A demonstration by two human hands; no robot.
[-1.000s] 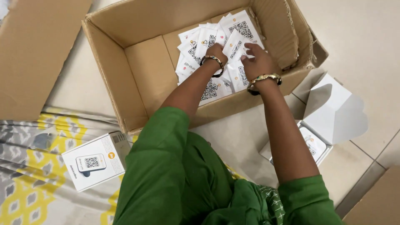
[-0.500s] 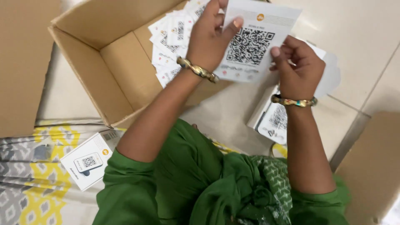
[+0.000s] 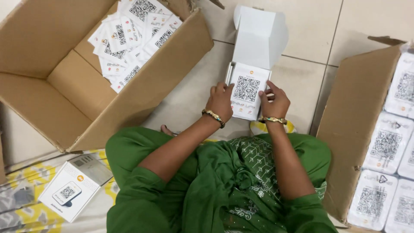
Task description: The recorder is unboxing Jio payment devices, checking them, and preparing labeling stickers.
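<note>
Left hand (image 3: 221,100) and right hand (image 3: 275,101) pinching opposite edges of a white printed card (image 3: 246,91) over an open small white box (image 3: 258,41) on the tiled floor (image 3: 310,26), between two cardboard boxes

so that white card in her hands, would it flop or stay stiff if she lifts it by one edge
The card lies flat between both hands, so probably fairly stiff, bending only slightly. It looks thin, so likely light. The left hand and right hand grip its edges; its smooth-looking face might slide easily.

White card (image 3: 246,91) bearing a black square-dot pattern and an orange spot; white small box (image 3: 258,41); brown cardboard carton (image 3: 51,82); green embroidered dress (image 3: 241,177); yellow-grey patterned mat (image 3: 21,203).
</note>
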